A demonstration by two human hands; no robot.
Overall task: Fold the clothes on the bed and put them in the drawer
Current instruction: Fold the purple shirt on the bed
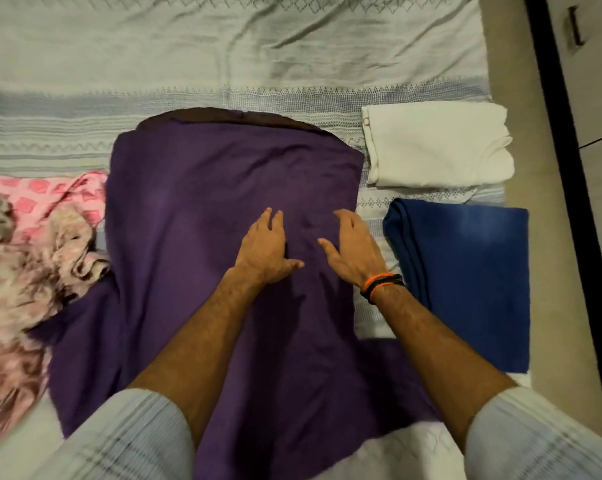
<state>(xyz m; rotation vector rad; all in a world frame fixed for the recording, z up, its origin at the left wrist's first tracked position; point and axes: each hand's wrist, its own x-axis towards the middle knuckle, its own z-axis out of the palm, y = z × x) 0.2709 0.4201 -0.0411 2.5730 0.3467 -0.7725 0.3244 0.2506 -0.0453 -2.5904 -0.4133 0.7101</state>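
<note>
Purple garment [230, 188] spread flat across middle of bed [223, 57], near end draping toward person. Left hand [266, 251] pressing palm-down on purple cloth, fingers apart, gripping nothing. Right hand [353, 251] just beside it, also flat on cloth, fingers spread, holding nothing; orange-and-black bands [382, 285] on its wrist. Folded white garment [434, 143] at right, folded blue garment [466, 282] just below it. Pink patterned heap [33, 254] unfolded at left, touching purple edge.

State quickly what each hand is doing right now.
Left hand: open, flat on the purple garment, holding nothing.
Right hand: open, resting on the same garment, holding nothing.
</note>
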